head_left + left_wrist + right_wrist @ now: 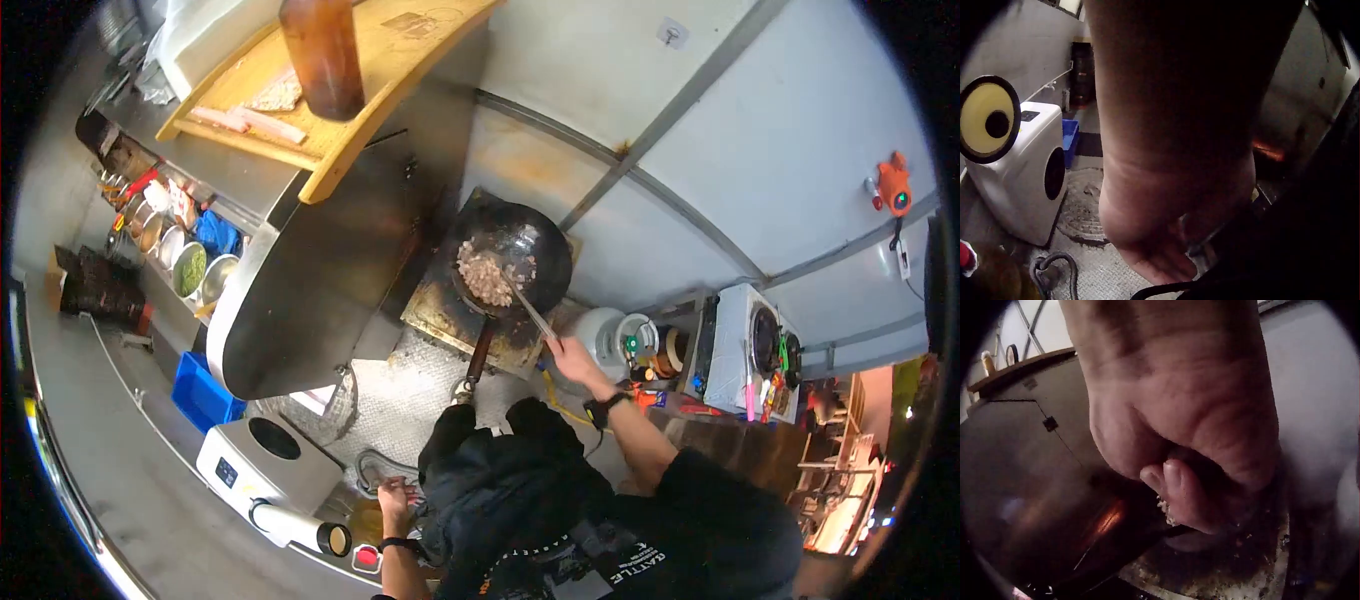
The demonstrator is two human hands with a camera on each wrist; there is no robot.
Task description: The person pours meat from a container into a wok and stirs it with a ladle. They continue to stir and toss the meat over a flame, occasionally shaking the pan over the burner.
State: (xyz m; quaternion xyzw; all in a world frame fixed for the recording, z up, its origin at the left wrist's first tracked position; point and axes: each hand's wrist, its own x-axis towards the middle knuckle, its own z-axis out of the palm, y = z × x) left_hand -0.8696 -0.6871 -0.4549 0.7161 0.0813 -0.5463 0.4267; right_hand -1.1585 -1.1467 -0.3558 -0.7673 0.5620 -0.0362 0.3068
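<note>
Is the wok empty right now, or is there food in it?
It holds food: pale chopped pieces are heaped inside the wok, and the right hand holds a utensil reaching into them.

Fisheye-warped, dark-cornered head view; wrist views dim, perhaps blurred.

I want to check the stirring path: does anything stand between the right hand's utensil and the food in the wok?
Nothing visible does. The right hand grips the utensil, whose tip already lies in the food inside the wok.

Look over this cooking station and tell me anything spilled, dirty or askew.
The square metal stove top under the black wok is stained and crusted; the right wrist view shows crumbs scattered on it. The right hand holds a metal spatula in the wok.
</note>
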